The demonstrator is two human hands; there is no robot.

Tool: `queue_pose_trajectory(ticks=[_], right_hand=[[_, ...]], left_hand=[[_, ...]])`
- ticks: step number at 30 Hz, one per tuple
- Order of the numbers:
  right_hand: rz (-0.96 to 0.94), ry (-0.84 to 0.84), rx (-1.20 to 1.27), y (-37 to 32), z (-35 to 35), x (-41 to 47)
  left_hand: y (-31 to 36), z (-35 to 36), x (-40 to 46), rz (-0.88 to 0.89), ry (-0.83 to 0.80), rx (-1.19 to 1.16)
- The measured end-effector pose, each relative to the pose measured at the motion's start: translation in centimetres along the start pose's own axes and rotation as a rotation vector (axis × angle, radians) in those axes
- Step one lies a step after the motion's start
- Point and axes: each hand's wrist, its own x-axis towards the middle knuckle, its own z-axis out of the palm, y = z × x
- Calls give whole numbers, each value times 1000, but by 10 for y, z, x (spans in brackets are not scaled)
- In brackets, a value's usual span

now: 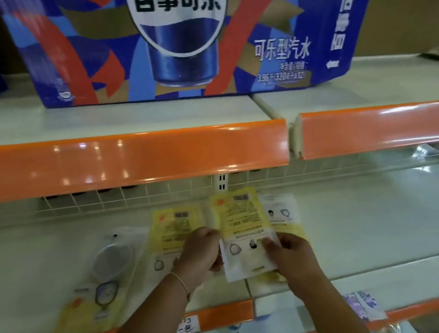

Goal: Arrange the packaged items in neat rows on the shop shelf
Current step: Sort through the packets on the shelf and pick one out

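Several flat yellow-and-white packets lie on the white middle shelf. My right hand grips the lower right corner of the middle packet, which is lifted and tilted. My left hand pinches its left edge and rests over a second yellow packet lying flat. A third packet shows partly behind the held one. Further left, a packet with a clear round window lies face up.
A large blue Pepsi carton stands on the upper shelf, behind its orange edge strip. A wire grid backs the middle shelf. A handwritten price label hangs on the lower orange strip, with more goods on the shelf below.
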Motion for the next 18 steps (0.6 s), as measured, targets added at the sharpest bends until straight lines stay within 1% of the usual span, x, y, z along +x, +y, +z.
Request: queue_pose_trajectory(ticks=[6,10,12,16,18], right_hand=[[30,31,28,1,-42,18],[36,39,-38,1,-57,28],[14,38,-153,2,-60,32],[-83,110,-586,5,-64,40],[-113,148,-705,5,-65,41]], left_hand=[[13,40,-7,9,-22,77],[15,50,-9,20,-8,144],[16,51,-9,20,0,160],[12,48,-7,23,16,188],[10,45,-7,25,32,190]])
